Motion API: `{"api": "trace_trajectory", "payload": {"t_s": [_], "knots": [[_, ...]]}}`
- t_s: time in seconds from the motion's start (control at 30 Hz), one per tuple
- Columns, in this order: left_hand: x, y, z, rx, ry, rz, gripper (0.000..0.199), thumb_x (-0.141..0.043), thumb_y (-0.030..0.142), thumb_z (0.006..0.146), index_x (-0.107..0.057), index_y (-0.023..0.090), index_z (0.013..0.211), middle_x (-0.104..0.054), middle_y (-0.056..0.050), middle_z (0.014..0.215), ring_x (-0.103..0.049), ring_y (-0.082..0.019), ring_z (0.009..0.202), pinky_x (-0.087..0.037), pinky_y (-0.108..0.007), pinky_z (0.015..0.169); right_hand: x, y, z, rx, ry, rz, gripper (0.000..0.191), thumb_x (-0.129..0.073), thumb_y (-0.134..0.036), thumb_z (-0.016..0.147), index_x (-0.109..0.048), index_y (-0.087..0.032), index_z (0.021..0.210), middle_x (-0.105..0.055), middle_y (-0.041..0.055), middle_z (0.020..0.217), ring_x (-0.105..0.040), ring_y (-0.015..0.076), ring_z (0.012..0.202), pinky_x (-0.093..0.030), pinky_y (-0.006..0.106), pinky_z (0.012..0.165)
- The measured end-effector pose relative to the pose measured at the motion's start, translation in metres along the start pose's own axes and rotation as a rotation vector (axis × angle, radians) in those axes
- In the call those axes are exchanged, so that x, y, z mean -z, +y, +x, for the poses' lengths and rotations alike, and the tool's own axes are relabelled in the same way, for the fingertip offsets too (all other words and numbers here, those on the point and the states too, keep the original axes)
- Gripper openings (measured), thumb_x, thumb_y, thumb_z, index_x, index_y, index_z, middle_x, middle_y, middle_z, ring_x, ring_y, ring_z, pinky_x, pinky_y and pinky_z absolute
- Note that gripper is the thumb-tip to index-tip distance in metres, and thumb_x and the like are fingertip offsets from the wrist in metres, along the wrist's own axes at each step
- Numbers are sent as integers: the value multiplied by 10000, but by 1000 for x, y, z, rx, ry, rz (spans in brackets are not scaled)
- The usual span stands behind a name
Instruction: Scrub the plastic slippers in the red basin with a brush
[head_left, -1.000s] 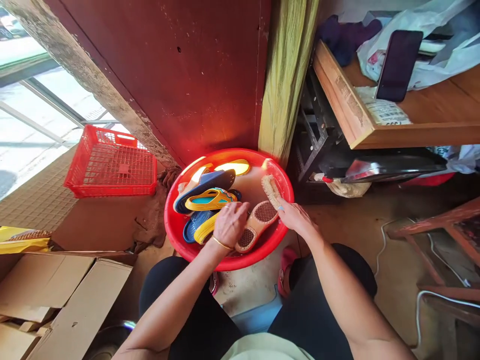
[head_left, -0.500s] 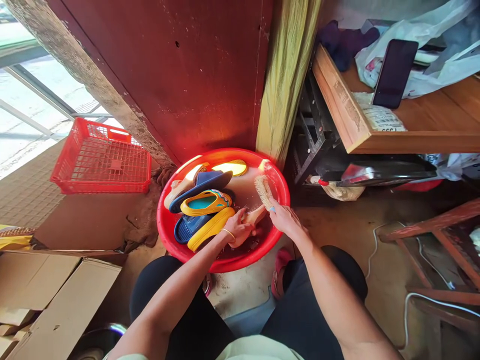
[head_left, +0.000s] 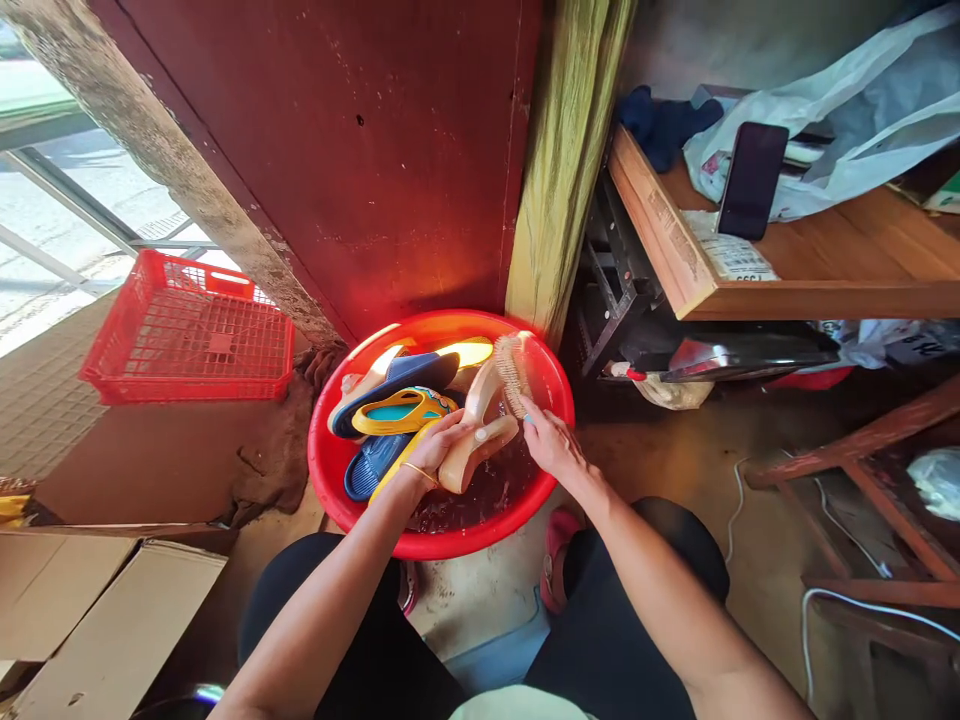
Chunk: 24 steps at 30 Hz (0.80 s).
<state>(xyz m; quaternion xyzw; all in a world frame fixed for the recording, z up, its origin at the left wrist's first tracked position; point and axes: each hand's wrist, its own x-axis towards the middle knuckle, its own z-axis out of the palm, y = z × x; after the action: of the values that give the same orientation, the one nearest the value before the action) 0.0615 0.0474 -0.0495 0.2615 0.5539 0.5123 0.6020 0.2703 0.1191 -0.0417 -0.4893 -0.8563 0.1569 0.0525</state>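
Observation:
My left hand (head_left: 439, 440) grips a beige heeled sandal (head_left: 480, 440), held tilted above the water in a red tub (head_left: 324, 480). In my right hand (head_left: 553, 440) is a scrub brush (head_left: 513, 372) with pale bristles, close beside the sandal's right side; I cannot tell whether they touch. Left of the sandal, a yellow clog (head_left: 401, 411) with a teal inside lies over a navy slipper (head_left: 375, 465). Behind it are a dark blue shoe (head_left: 397, 385) and a sunlit yellow sole (head_left: 474, 352). Another yellow shoe is partly hidden under my left hand.
A red plastic crate (head_left: 187, 340) and cardboard boxes (head_left: 112, 620) stand on the left. To the right are a wooden drawer (head_left: 810, 290) with a phone (head_left: 752, 180) on it, a wooden stool (head_left: 885, 500) and a white cable (head_left: 862, 597). A dark red door (head_left: 375, 180) rises behind the tub.
My left hand has lifted the sandal out of the water and turned it, so its straps now show. The brush has moved slightly left, closer to the sandal. The view has shifted a little.

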Motion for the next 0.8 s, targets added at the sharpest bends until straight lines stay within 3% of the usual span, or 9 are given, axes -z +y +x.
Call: {"api": "trace_trajectory", "payload": {"t_s": [0.1,0.27,0.4,0.5,0.57,0.67,0.8], "knots": [[3,3,-2,57,-27,-164,521,-683,436,781,-639,132,1202,-748,-125,966,-704,-248,729,-584,-377,663,-6,-10,-9,78,-2,-14,573,-325,-312,1010,-281,-286,1581,-676,102,1195,-682,216,961,-527,289,821],[5,6,4,115,39,-234,581,-544,537,861,-616,105,1243,-750,-148,945,-722,-289,786,-601,-441,711,-5,-4,-12,-42,-32,84,579,-382,-238,977,-344,-210,1554,-679,114,1247,-671,210,1066,-515,292,917],[7,6,21,29,146,-191,656,-448,645,875,-590,137,1267,-748,-120,935,-718,-287,841,-598,-446,736,3,-11,-38,109,-3,337,557,-384,-230,966,-389,-195,1522,-626,91,1369,-594,204,1229,-470,334,1044],[4,0,30,-9,142,-196,664,-466,673,854,-602,140,1226,-744,-108,929,-711,-271,836,-595,-422,743,6,-25,-66,218,-136,459,556,-409,-227,952,-419,-234,1508,-602,52,1407,-587,193,1246,-459,326,1065],[-1,-7,30,-28,125,-208,655,-489,661,846,-608,125,1203,-742,-110,938,-706,-254,820,-588,-396,738,6,-31,-70,231,-230,488,561,-416,-209,941,-432,-256,1500,-595,34,1417,-596,191,1237,-461,312,1057],[-13,-17,23,-151,141,-119,596,-572,579,827,-588,146,1235,-738,-94,1028,-698,-224,844,-568,-328,722,4,-35,-45,140,-249,459,534,-417,-202,941,-473,-277,1466,-667,28,1316,-645,205,1158,-492,299,987],[-22,-26,13,-257,150,85,534,-567,547,837,-573,209,1250,-712,-71,1156,-683,-221,927,-545,-293,731,2,-43,7,-50,-240,399,430,-418,-252,966,-544,-225,1376,-753,48,1042,-719,192,879,-523,231,764]]}}
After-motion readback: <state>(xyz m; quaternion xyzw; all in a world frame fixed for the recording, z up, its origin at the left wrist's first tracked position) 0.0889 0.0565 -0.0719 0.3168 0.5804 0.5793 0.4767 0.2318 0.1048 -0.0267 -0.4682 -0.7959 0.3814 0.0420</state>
